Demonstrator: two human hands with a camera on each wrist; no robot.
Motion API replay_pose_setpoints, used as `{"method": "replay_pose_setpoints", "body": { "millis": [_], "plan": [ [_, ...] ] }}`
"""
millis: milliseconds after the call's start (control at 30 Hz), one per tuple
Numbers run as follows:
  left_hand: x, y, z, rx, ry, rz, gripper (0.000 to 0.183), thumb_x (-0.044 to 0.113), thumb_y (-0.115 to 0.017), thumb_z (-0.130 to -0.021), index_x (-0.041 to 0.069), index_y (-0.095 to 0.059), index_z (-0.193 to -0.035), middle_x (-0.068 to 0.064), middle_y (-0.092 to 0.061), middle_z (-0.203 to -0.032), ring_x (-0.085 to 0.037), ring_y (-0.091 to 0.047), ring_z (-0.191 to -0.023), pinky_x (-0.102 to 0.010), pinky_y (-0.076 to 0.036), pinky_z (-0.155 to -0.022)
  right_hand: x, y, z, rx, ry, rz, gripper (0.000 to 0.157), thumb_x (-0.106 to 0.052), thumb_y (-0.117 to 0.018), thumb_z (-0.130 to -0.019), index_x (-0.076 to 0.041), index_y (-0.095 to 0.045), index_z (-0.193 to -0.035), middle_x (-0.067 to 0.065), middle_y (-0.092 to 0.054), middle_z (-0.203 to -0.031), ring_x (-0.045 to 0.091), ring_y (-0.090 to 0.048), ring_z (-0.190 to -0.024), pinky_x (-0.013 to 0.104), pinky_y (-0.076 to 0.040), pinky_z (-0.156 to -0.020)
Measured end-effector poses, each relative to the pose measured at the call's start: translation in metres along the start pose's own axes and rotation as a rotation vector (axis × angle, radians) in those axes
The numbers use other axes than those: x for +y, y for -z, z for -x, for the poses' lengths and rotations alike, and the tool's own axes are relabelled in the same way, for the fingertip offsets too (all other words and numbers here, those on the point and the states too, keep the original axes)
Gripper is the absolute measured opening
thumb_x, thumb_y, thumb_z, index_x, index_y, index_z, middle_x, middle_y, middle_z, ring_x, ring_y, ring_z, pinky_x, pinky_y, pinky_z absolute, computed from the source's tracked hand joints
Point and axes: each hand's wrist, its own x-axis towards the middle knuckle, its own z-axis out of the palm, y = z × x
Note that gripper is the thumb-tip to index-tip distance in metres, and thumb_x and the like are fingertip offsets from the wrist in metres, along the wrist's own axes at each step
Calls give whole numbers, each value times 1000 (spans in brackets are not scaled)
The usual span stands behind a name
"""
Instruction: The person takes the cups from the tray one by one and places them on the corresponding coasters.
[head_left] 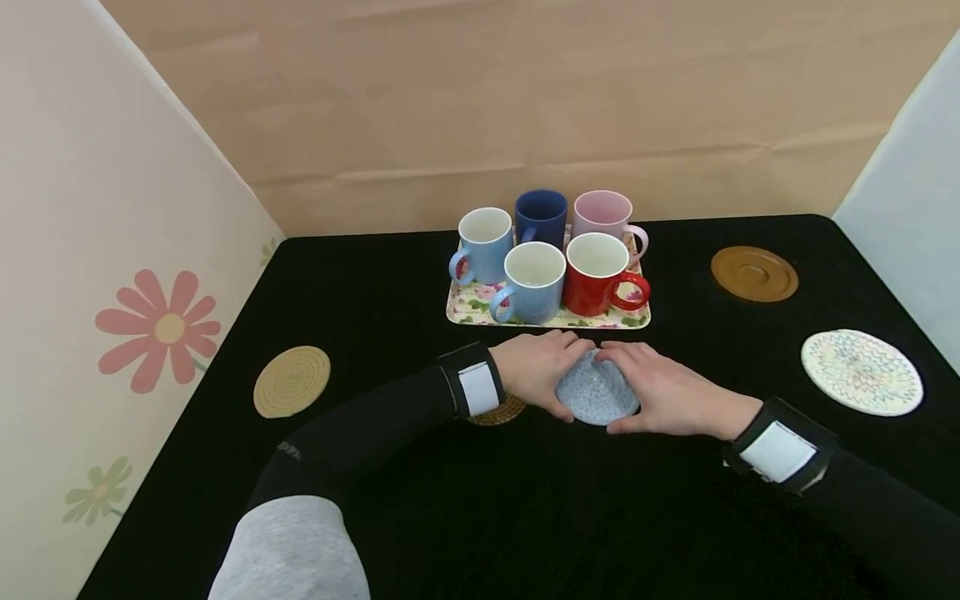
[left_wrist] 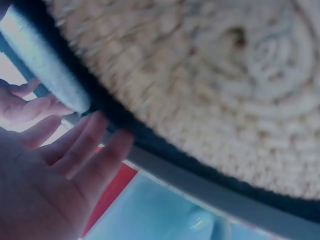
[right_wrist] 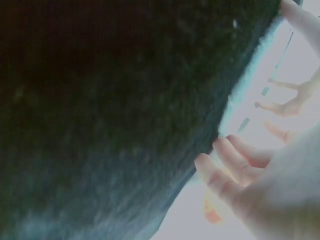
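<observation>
A grey round coaster (head_left: pixel 597 390) lies flat on the black table between my two hands. My left hand (head_left: pixel 536 367) is at its left side, thumb near the front edge and fingers toward the back. Mirroring it, my right hand (head_left: pixel 663 387) touches the right side with fingers spread along the edge. In the left wrist view the left fingers (left_wrist: pixel 95 150) are loosely extended by the coaster's rim (left_wrist: pixel 47 60). The right fingers (right_wrist: pixel 220 175) reach the pale rim (right_wrist: pixel 250 85) in the right wrist view. A brown woven coaster (head_left: pixel 498 411) is partly hidden under my left wrist.
Behind my hands, a floral tray (head_left: pixel 472 313) carries several mugs, with a red mug (head_left: pixel 588 287) and a light blue mug (head_left: pixel 534 292) in front. A straw coaster (head_left: pixel 292 382) lies left; a wooden disc (head_left: pixel 754 273) and a patterned coaster (head_left: pixel 862 372) lie right.
</observation>
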Motion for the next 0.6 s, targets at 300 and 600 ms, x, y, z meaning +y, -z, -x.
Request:
{"method": "replay_pose_setpoints", "body": {
  "millis": [300,600],
  "plan": [
    [0,18,1,27,-3,17,90,65,-64,-82,14,-32,-150,-5,-38,-148,-16,-39,-131,-31,-40,-102,16,28,24,36,-135,39,83,-61,-69,-81,-5,-43,-137,22,-41,-140,39,-44,-123,58,-47,-89],
    [8,29,-13,94,-46,42,88,65,-61,-84,15,-31,-150,-5,-36,-150,-17,-38,-131,-30,-41,-101,39,55,51,107,-237,112,79,-47,-74,-84,0,-41,-138,29,-35,-143,48,-37,-125,66,-38,-92]
  ]
}}
